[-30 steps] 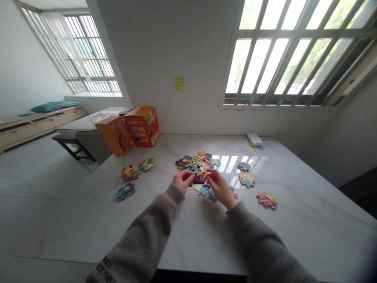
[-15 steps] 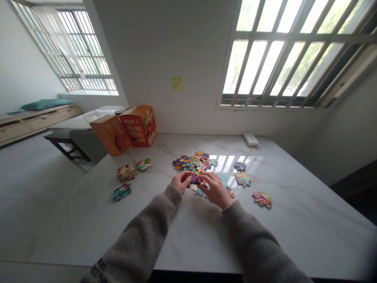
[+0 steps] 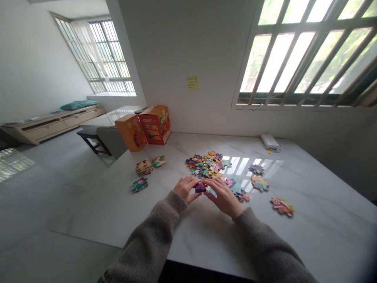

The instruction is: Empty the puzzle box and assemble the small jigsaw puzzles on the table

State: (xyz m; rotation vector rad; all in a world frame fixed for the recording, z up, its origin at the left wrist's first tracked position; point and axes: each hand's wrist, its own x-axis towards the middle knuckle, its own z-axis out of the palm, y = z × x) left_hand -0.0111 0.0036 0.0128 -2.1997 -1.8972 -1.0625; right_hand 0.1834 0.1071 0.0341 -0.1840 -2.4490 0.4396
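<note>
Between my two hands is a purple puzzle piece (image 3: 200, 187), held just above the white marbled table (image 3: 203, 228). My left hand (image 3: 186, 188) pinches its left side with thumb and fingers. On the right side my right hand (image 3: 221, 193) grips it, the index finger along the top edge and the thumb below. Past my fingertips lies a heaped pile of mixed puzzle pieces (image 3: 206, 163). Close to my right hand are joined light-blue and pink pieces (image 3: 235, 184), partly hidden by that hand.
Small stacks of puzzle pieces (image 3: 143, 168) lie to the left, near a dark teal stack (image 3: 139, 184). Further clusters lie right, including a red-and-yellow one (image 3: 282, 206). Orange boxes (image 3: 154, 125) stand at the back left; a white device with a cable (image 3: 269, 142) sits back right.
The view has turned left, so everything appears further right. Both hands still hold the purple piece, which is now tilted to show more of its purple face.
</note>
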